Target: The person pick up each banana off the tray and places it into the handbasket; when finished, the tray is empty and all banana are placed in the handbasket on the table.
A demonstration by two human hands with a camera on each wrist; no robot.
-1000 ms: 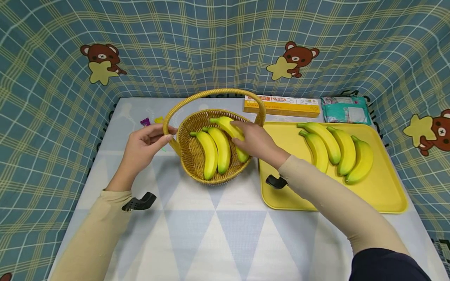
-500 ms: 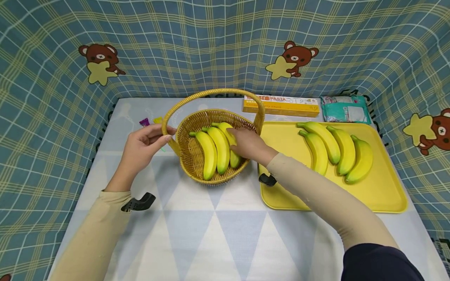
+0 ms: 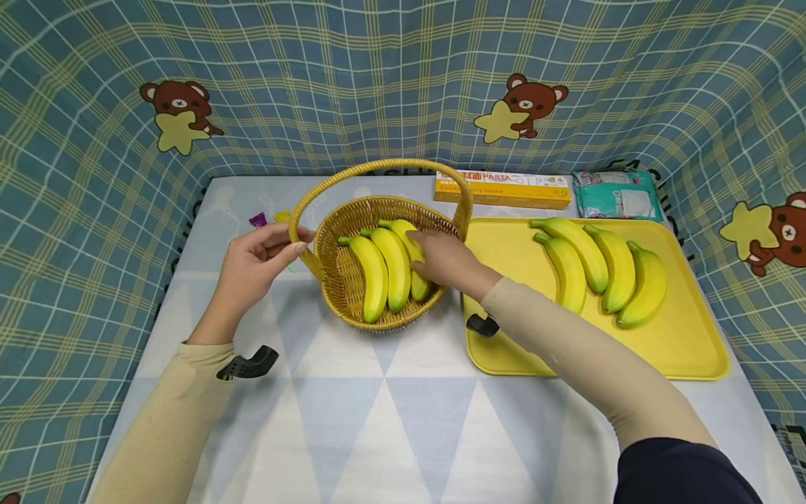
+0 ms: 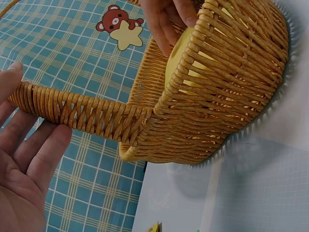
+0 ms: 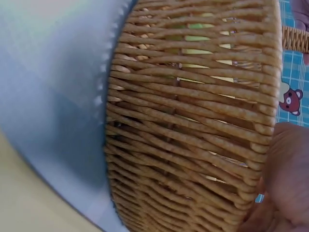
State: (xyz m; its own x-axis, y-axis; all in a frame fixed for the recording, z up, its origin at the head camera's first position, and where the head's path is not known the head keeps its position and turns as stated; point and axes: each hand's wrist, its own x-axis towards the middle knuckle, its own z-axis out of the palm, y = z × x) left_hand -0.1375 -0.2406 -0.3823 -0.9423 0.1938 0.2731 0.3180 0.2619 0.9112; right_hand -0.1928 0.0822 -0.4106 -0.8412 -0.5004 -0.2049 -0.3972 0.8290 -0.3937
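Note:
A wicker basket [image 3: 343, 276] with a tall arched handle stands mid-table, with three bananas side by side inside. My left hand [image 3: 252, 266] pinches the left side of its handle [image 4: 87, 111] between thumb and fingers. Reaching in over the right rim, my right hand [image 3: 450, 259] holds the rightmost banana [image 3: 420, 285], which lies against the middle banana [image 3: 397, 269]; the hand covers part of it. The leftmost banana [image 3: 371, 280] rests on the woven bottom. In the right wrist view, the basket's wall hides much of my right hand [image 5: 289, 169].
Right of the basket is a yellow tray [image 3: 680, 350] bearing several more bananas [image 3: 620, 269]. Behind it lie a pasta box [image 3: 504, 190] and a teal packet [image 3: 617, 194]. A small purple wrapper [image 3: 258, 220] sits beyond my left hand. Checked cloth hangs around the table.
My right hand has moved left and down into the basket, bringing the third banana against the middle one. Over the last half second it has hardly moved. My left hand stays on the handle.

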